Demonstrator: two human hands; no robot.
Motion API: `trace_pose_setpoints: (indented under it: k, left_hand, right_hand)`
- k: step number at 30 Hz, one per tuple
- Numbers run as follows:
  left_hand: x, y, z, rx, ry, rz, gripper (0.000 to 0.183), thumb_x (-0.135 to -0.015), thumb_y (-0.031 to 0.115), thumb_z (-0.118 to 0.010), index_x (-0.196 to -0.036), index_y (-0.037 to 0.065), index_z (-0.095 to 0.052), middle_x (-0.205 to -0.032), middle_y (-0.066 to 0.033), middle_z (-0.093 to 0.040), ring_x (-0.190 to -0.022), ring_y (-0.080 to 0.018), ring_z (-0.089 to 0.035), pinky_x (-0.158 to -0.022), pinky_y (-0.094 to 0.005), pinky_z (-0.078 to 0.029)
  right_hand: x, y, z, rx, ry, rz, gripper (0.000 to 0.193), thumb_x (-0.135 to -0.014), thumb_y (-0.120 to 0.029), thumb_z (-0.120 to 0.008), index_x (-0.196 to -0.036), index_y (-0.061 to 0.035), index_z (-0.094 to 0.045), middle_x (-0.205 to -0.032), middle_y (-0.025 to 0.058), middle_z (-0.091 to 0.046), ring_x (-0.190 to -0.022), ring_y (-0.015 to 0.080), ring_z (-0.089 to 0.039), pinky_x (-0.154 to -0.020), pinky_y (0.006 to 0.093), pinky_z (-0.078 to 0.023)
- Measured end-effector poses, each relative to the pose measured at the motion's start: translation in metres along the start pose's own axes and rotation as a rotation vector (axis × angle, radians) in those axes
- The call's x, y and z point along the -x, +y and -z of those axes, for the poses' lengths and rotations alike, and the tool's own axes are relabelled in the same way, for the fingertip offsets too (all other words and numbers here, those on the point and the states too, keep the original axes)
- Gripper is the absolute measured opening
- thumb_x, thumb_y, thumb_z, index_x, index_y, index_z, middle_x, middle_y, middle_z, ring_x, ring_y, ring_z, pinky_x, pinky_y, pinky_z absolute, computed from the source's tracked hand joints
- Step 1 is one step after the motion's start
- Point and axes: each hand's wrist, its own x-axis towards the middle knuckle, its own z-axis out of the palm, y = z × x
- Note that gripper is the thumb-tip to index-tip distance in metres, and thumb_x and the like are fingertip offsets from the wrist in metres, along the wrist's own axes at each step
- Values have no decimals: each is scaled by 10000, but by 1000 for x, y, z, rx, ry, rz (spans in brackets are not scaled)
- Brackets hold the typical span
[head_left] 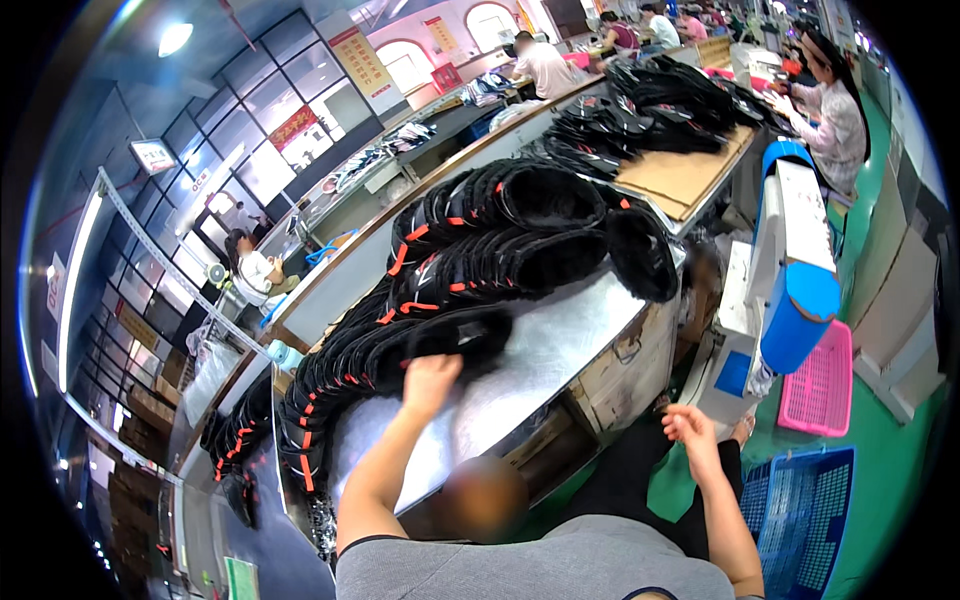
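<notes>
Long nested rows of black shoe uppers [450, 285] with fuzzy lining and orange-red tabs lie across a shiny metal table [560, 345]. My left hand [433, 385] is at the front end of the nearest row. Its fingers are closed on the edge of the end shoe upper [465, 338], which is a little blurred; the fingertips are partly hidden against it. My right hand [690, 428] hangs above my lap, right of the table, its fingers curled in and nothing visible in them. One more shoe upper [642, 255] leans at the right end of the farther rows.
A sewing machine [790, 240] with blue covers stands to the right. Below it are a pink basket [818, 385] and a blue crate [800, 515] on the green floor. Beyond the rows lie cardboard [690, 175] and a heap of black uppers [640, 110]. Several people work farther off.
</notes>
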Motion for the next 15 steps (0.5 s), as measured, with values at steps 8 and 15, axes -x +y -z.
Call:
trace_pose_setpoints:
  k: [8,15]
  left_hand:
    - [-71,5,1,-252,-960,162,272,-804,279,-634,-1024,120,-657,-962,-90,-675,-976,-221,-629,-777,-344,-461]
    - [-207,212,17,596,112,-166,646,-680,332,-757,-1191,45,-485,-1265,-181,-489,-1216,-329,-441,-989,-462,-363]
  right_hand:
    - [19,47,6,145,-157,-230,198,-927,-116,-528,-1084,-16,-596,-909,62,-656,-787,109,-604,-705,237,-483]
    - [27,39,32,223,-13,-271,225,-928,-131,-525,-1101,2,-582,-936,67,-644,-848,135,-600,-753,257,-473]
